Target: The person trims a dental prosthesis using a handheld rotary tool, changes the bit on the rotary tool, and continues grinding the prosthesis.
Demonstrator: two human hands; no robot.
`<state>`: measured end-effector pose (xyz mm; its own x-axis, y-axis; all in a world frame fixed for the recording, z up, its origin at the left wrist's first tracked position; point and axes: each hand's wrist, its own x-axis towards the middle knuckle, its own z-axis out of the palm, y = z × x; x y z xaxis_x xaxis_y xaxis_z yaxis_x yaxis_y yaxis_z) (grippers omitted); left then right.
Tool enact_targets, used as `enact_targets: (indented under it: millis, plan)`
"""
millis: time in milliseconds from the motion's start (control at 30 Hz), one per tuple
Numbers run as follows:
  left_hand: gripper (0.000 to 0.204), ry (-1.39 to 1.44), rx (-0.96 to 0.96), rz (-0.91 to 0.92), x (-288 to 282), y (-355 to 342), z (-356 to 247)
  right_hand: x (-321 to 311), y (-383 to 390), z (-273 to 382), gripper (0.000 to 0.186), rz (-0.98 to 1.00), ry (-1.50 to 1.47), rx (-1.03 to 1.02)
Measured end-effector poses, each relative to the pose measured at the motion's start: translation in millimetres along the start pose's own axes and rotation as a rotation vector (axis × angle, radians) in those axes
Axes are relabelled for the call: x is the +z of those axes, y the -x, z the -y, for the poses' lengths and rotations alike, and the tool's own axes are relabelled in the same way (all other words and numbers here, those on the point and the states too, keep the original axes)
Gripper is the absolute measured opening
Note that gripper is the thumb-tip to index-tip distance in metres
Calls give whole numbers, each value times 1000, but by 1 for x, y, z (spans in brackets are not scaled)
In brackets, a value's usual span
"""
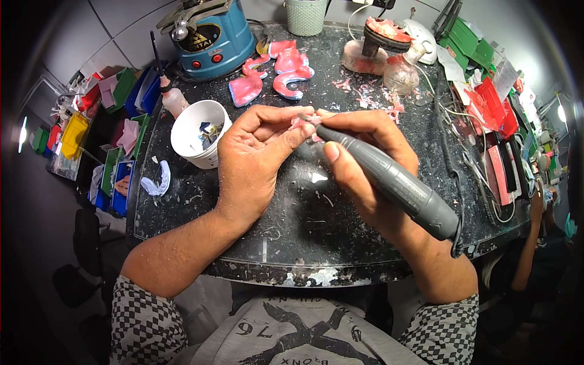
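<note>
My left hand pinches a small pink denture piece between thumb and fingertips, over the middle of the bench. In my right hand is a dark grey rotary handpiece, gripped like a pen, its tip against the pink piece. The fingertips partly hide that piece, so its full shape cannot be made out. A cord hangs from the handpiece's back end. Beside my left wrist stands a white tub with small items inside. Left of it lies a pale arch-shaped mould. Pink-and-blue moulded pieces rest beyond my left hand.
At the back stand a blue machine, a light basket and a glass bottle. Pink scraps litter the black bench. Cables and bins crowd the right. Another person's arm shows far right.
</note>
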<state>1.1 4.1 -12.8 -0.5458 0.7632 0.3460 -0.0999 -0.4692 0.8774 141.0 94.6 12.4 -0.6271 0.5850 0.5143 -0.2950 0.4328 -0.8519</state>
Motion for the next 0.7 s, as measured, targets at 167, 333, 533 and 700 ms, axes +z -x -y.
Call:
enact_targets:
  millis: [167, 333, 533, 700]
  plan:
    - [17, 19, 9, 2, 2, -1, 2, -1, -1, -11, 25, 2, 126, -146]
    - [16, 24, 5, -7, 0, 0, 3, -1, 0, -11, 23, -9, 85, -137]
    - [16, 41, 15, -15, 1, 0, 4, 1, -2, -15, 23, -3, 99, -229]
    - [16, 39, 2, -31, 4, 0, 2, -1, 1, -10, 29, 0, 112, -78]
